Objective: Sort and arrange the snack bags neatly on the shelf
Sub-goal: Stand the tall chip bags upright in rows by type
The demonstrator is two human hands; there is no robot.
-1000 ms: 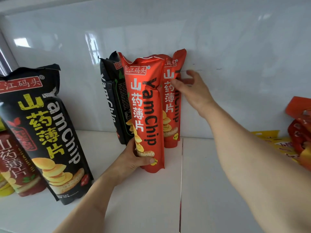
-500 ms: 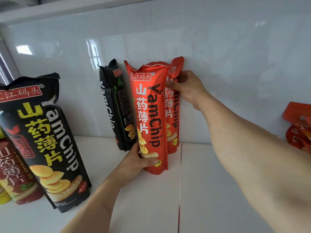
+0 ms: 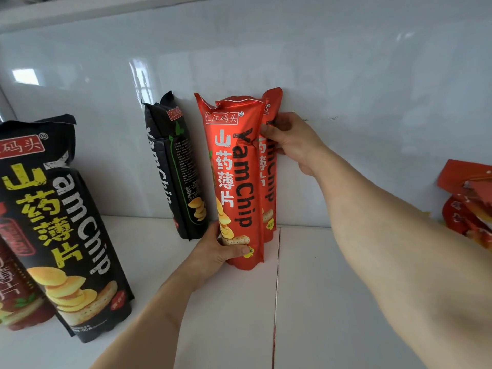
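Two tall red YamChip bags stand upright against the white back wall. My left hand (image 3: pixel 215 255) grips the front red bag (image 3: pixel 237 169) near its base, thumb across the front. Behind it, the rear red bag (image 3: pixel 269 187) is held near its top by my right hand (image 3: pixel 291 141), fingers curled round its edge. A black YamChip bag (image 3: pixel 177 171) stands just left of them, leaning on the wall, side-on. A larger black YamChip bag (image 3: pixel 66 230) stands at the near left.
A dark red bag (image 3: pixel 16 288) sits partly behind the big black bag at the left edge. Several red bags (image 3: pixel 468 203) lie piled at the right edge. The white shelf (image 3: pixel 332 302) has a seam running front to back below the red bags.
My right hand has closed round the top of the rear red bag and pressed it upright against the front one. The left hand keeps its grip at the base.
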